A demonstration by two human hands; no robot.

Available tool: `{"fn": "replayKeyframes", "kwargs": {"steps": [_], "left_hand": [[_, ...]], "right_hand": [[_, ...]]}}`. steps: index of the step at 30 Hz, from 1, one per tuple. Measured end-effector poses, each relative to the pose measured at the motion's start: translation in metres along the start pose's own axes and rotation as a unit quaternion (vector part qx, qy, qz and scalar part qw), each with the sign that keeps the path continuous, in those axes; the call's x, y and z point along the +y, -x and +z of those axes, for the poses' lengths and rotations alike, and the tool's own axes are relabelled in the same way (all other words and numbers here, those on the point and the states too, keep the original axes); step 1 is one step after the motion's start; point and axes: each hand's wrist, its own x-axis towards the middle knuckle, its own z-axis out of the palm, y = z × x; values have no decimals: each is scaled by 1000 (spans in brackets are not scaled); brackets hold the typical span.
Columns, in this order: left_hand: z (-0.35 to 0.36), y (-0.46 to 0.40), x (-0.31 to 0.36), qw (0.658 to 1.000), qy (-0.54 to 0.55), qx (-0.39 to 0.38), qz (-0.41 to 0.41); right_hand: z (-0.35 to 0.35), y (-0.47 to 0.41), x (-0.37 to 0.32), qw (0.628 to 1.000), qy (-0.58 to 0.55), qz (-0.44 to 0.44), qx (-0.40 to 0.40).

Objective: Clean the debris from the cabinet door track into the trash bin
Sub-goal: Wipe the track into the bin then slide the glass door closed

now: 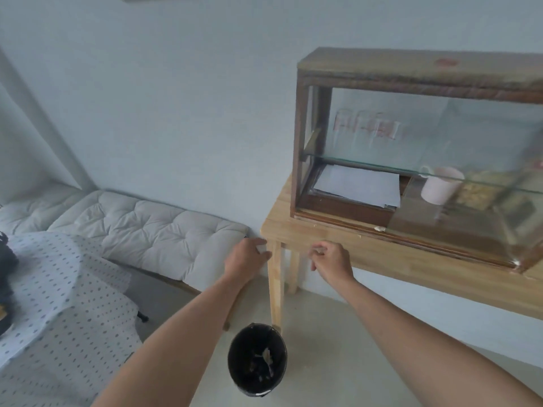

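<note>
A wood-framed glass cabinet [305,136] stands on a light wooden table [382,254]. Its door track [338,221] runs along the bottom front, with a small pale bit of debris [380,229] on it. A black trash bin [257,362] sits on the floor by the table leg, with scraps inside. My left hand [246,259] is at the table's left corner, fingers curled around something small and white. My right hand [330,258] hovers at the table's front edge, fingertips pinched together; whether it holds anything is not visible.
Inside the cabinet lie a stack of white paper [358,185], a pale cup [439,185] and some yellowish items. A tufted white cushion bench [141,227] stands against the wall at left. A dotted cloth [58,304] covers a surface at lower left.
</note>
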Motion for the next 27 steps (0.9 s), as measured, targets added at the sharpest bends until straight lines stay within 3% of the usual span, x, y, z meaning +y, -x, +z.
{"fn": "replayKeyframes", "kwargs": {"steps": [15,20,27], "left_hand": [[42,-43,97,992,-36,-30,116],[43,-55,103,988,-58,-43,135],[35,-61,88,991,-52,-30,121]], "right_hand": [[-94,-50,37,990,-29,41,128],[-106,-56,39,983,103,67,137],[-111,-57,51,929,331,26,165]]}}
